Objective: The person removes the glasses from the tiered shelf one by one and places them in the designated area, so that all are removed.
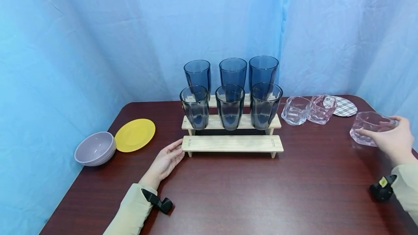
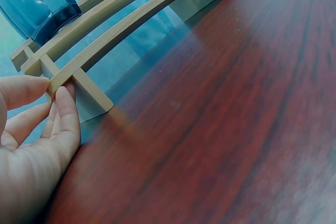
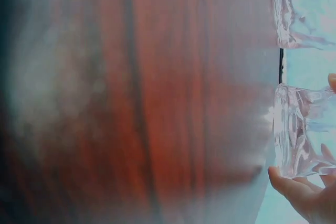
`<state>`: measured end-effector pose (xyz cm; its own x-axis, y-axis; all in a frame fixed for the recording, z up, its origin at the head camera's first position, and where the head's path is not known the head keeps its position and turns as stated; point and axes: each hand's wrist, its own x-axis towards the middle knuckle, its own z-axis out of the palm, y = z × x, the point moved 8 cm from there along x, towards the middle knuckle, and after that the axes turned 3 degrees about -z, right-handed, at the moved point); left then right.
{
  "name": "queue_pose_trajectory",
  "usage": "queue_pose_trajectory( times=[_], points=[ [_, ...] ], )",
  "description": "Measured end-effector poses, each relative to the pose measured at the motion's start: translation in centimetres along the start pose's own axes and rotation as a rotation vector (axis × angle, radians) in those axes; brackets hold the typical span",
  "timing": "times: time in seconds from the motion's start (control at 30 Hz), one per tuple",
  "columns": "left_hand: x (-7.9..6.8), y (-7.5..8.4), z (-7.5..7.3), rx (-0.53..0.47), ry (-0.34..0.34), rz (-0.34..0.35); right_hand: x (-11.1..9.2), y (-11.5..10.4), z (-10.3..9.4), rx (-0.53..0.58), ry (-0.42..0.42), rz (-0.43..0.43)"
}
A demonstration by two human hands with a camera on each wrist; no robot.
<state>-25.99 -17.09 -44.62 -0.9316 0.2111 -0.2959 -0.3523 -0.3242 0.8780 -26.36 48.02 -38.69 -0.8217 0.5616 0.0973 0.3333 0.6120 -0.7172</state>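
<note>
A three-step wooden rack (image 1: 232,143) stands mid-table, its front step bare. Three smoky blue tumblers (image 1: 230,110) are on the middle step and three more tumblers (image 1: 233,71) on the back one. My left hand (image 1: 166,162) pinches the left end of the front step, thumb above and fingertips below, as the left wrist view shows. At the table's right side, my right hand (image 1: 396,139) grips a wavy clear glass (image 1: 367,128) between thumb and fingers. That glass (image 3: 296,132) appears at the right edge of the right wrist view, partly cut off.
A clear glass (image 1: 295,111) and a pinkish glass (image 1: 321,110) stand side by side right of the rack. Beside them lies a white checked round mat (image 1: 345,107). On the left are a yellow plate (image 1: 135,135) and stacked lilac bowls (image 1: 94,148). Blue curtains (image 1: 163,39) surround the table.
</note>
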Motion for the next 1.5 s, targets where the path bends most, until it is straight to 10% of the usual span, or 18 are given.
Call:
queue_pose_trajectory(
  times=[1.23,1.5],
  points=[
    [0.0,0.0,0.1,0.029,-0.029,0.013,0.0,-0.3,-0.4,-0.085,-0.108,-0.062],
    [-0.1,0.1,0.2,0.04,-0.024,0.012,4.2,3.2,0.2,-0.142,-0.105,-0.09]
  ],
)
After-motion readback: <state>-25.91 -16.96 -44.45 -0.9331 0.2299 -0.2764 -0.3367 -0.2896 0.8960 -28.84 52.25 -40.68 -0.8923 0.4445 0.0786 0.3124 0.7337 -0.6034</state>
